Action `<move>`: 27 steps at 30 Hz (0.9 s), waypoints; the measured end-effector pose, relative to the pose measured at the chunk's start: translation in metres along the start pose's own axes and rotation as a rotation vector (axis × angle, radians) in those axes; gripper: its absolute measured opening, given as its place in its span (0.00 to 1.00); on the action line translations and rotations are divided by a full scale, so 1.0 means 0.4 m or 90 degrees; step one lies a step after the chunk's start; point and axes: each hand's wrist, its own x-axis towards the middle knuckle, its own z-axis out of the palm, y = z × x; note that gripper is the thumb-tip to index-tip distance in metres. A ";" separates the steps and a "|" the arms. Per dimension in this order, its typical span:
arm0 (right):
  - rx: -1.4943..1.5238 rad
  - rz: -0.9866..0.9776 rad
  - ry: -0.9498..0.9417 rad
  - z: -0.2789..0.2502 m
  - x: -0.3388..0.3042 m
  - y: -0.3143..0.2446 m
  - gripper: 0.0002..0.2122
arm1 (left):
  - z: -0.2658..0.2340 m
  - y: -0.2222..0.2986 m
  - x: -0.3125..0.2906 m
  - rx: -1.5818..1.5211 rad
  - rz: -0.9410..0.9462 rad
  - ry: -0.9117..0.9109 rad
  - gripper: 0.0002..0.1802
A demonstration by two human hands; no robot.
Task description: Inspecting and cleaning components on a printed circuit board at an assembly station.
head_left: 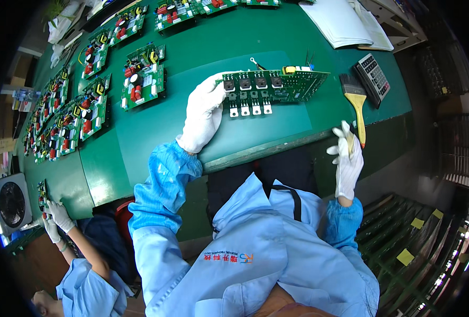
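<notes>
My left hand (203, 113), in a white glove, grips a green circuit board (303, 87) by its left end. The board is tilted up above the bench, with a row of black transistors (261, 83) facing me and metal-tabbed components (251, 109) along its lower edge. My right hand (349, 161), gloved too, is at the bench's front edge, just left of a brush (356, 100) with a yellow handle and dark bristles. Its fingers are partly curled around what looks like a thin yellowish thing with a dark tip, too small to make out.
Several populated circuit boards (143, 84) stand at the left and back of the green bench (192, 74). A calculator (373, 79) and papers (335, 24) lie at the right. A co-worker's gloved hands (59, 216) handle a board at far left, near a fan (12, 201). Racks (403, 238) stand right.
</notes>
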 end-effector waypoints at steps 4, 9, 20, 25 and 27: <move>0.079 0.038 -0.083 0.098 0.057 -0.082 0.21 | -0.013 -0.010 -0.003 0.000 0.002 -0.020 0.23; 0.195 -0.011 -0.114 0.196 0.108 -0.080 0.22 | -0.018 -0.011 -0.003 -0.023 -0.050 -0.031 0.25; 0.055 -0.017 -0.202 0.155 0.112 -0.059 0.15 | -0.052 -0.006 0.018 0.135 0.012 -0.118 0.23; -0.287 -0.513 -0.220 0.202 0.146 -0.037 0.12 | -0.045 -0.012 0.019 0.104 -0.020 -0.094 0.25; -0.357 -0.570 -0.212 0.221 0.140 -0.041 0.14 | -0.050 -0.012 0.026 0.114 -0.030 -0.090 0.26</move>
